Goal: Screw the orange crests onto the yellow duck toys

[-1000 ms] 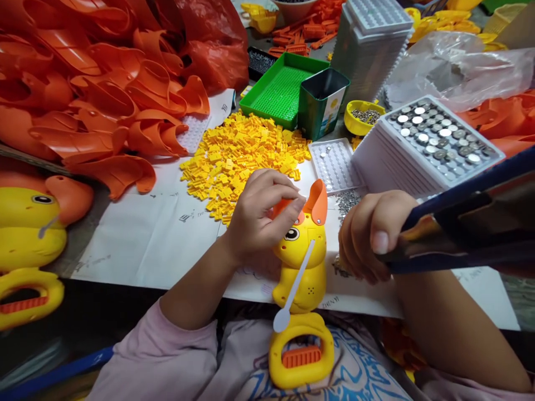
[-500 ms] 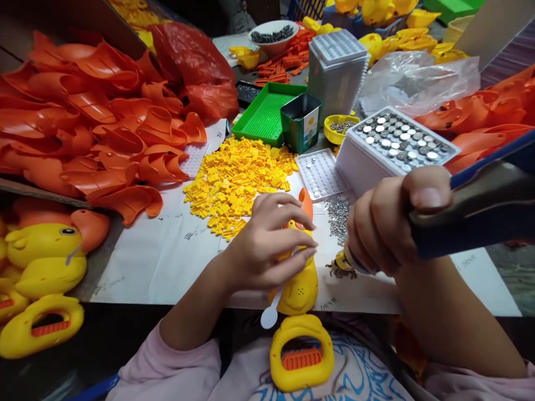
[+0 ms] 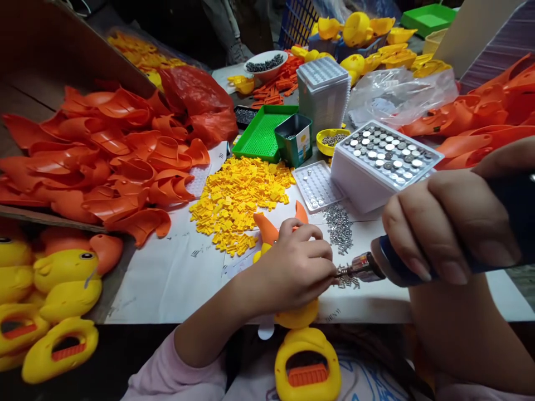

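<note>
My right hand is wrapped round a blue electric screwdriver, its tip pointing left over a small heap of screws. My left hand has its fingers pressed together near that tip; whatever is between them is too small to make out. Beneath the left hand lies a yellow duck toy, mostly covered, with orange parts showing above. A yellow handle with an orange grip rests nearest my body. A white round tab sticks out beside the duck.
Yellow clips are piled ahead, beside a white tray and silver pieces. Orange shells fill a box at left, above finished-looking ducks. A tray stack with discs stands at right.
My left hand has moved right, its fingers closing together near the screwdriver tip. The screwdriver has swung to point left, and my right hand has shifted right. The view has shifted slightly.
</note>
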The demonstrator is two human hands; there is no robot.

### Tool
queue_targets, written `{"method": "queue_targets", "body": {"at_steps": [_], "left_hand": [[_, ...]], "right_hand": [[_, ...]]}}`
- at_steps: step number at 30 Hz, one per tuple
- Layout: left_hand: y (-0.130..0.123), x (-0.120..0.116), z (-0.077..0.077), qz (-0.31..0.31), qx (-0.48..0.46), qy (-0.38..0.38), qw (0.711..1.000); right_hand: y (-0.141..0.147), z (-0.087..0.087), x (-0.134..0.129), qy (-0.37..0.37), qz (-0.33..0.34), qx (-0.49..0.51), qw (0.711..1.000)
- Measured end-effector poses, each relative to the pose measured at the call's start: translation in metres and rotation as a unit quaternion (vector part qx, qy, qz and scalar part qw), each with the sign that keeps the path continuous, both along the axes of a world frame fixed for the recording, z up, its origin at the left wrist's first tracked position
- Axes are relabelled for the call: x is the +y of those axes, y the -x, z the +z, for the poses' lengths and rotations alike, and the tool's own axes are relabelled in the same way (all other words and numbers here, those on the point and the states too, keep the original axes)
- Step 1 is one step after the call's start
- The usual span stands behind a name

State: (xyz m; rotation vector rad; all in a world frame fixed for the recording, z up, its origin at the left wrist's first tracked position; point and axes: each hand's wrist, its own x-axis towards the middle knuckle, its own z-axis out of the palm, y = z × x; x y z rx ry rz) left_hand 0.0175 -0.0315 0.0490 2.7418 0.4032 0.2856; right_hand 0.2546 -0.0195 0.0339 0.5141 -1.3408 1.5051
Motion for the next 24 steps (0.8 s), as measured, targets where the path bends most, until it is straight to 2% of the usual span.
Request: {"method": "queue_targets", "body": {"at_steps": [4, 7, 9, 12, 13, 17, 21, 24], "left_hand": [[-0.004, 0.001, -0.003, -0.002, -0.001, -0.012, 1.0], [-0.006, 0.001, -0.005, -0.009, -0.008, -0.03, 0.999], [-0.006, 0.001, -0.005, -0.012, -0.018, -0.038, 0.999], [-0.008, 0.0, -0.006, -0.013, -0.042, -0.051, 0.998], [-0.008, 0.0, -0.007, -0.013, -0.048, -0.061, 0.997], [-0.009, 0.0, -0.01, -0.021, -0.063, -0.113, 0.991], [-0.009, -0.001, -0.013, -0.016, -0.074, -0.14, 0.987], [-0.009, -0.001, -0.013, -0.006, -0.075, -0.15, 0.986]], "right_hand": [[-0.011, 0.001, -0.005, 0.007, -0.047, -0.006, 0.999], [-0.019, -0.003, -0.011, 0.06, -0.106, 0.006, 0.993], [-0.021, -0.003, -0.012, 0.085, -0.114, 0.024, 0.99], [-0.017, 0.004, -0.01, -0.009, -0.044, 0.016, 0.999], [-0.015, 0.007, -0.009, -0.032, -0.041, 0.02, 0.998], [-0.009, 0.015, -0.007, -0.042, -0.084, 0.037, 0.995], [-0.009, 0.014, -0.009, -0.072, -0.057, 0.009, 0.996], [-0.008, 0.012, -0.01, -0.056, -0.074, 0.041, 0.995]]}}
